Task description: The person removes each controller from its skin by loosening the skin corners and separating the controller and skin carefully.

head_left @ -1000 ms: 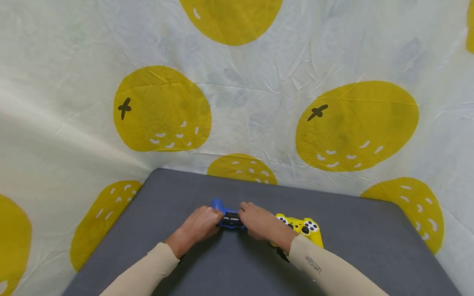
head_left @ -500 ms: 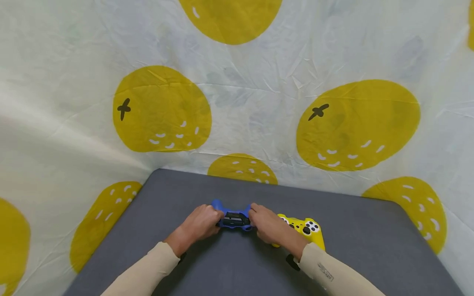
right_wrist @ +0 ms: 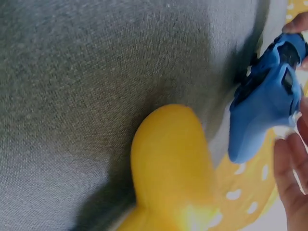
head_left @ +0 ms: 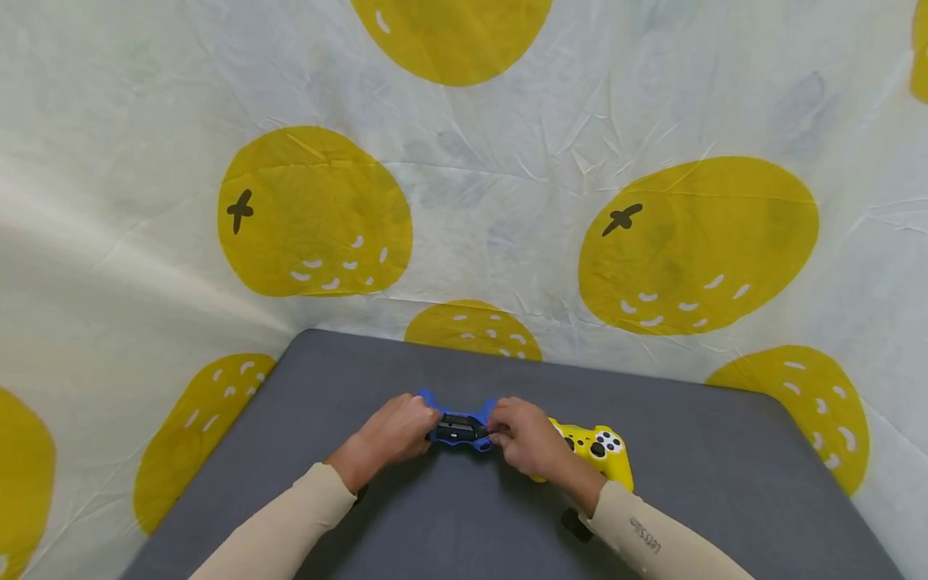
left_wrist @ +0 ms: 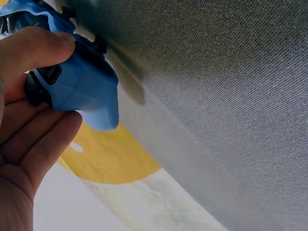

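Between the hands, a blue cover is enclosing a black controller, its middle showing. The left hand is pinching one end; the right hand is sitting at the other, fingers bent, its grip unclear. They are apparently working the cover's edges, probably needing a steady left hold next. Beside the right hand, a yellow controller is lying.

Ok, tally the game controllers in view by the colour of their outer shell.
Blue controller, gripped by the left hand: 1
Yellow controller, lying on the table: 1
Total: 2
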`<state>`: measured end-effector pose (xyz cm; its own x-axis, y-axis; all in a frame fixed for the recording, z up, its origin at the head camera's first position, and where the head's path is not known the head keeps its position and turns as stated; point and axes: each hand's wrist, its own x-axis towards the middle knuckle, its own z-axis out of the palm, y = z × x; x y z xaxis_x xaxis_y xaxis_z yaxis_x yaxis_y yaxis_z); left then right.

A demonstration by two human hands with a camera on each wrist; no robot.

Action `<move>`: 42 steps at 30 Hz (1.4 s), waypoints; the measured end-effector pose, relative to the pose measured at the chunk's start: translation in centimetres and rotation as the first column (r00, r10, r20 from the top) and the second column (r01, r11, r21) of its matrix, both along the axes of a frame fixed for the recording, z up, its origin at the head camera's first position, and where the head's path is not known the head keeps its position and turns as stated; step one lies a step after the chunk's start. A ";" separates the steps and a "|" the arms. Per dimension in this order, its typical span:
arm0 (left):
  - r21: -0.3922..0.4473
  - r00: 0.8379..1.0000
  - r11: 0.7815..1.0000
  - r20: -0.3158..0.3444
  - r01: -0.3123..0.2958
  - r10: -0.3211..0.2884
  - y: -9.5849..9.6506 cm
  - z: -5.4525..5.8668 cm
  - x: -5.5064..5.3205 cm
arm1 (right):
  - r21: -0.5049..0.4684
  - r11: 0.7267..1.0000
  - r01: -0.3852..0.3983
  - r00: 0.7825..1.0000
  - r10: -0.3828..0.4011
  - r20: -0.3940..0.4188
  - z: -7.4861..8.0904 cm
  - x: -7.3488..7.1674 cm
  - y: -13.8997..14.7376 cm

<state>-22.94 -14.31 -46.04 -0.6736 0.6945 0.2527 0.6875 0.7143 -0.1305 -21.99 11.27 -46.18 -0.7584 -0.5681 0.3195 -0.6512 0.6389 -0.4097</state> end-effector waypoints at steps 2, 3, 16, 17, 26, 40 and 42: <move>-0.011 1.000 1.000 -0.002 -0.008 0.008 0.1 0.2 0.0 | 0.044 0.999 -0.028 0.997 0.031 -0.074 0.0 0.2 -0.2; -0.015 1.000 1.000 0.001 -0.011 0.011 0.1 0.2 0.0 | 0.070 0.996 -0.046 0.992 0.053 -0.112 -0.1 0.3 -0.4; -0.043 0.999 0.999 0.040 -0.016 0.018 0.0 0.2 -0.1 | 0.550 0.835 -0.021 0.733 0.387 -0.560 -1.0 0.6 -3.0; -0.041 0.999 0.999 0.037 -0.012 0.013 0.0 0.2 -0.1 | 0.564 0.826 -0.010 0.718 0.398 -0.571 -1.0 0.7 -3.2; -0.038 0.997 0.999 0.074 0.007 -0.004 -0.1 0.3 -0.1 | 0.563 0.817 0.124 0.703 0.328 -0.631 -2.0 1.5 -4.0; -0.057 0.997 0.998 0.073 0.022 -0.018 0.1 0.6 -0.1 | 0.621 0.756 0.207 0.713 0.318 -0.625 -3.1 2.2 -5.0; -0.056 0.998 0.998 0.063 0.024 -0.021 0.2 0.6 -0.1 | 0.626 0.744 0.232 0.718 0.303 -0.626 -3.1 2.2 -5.1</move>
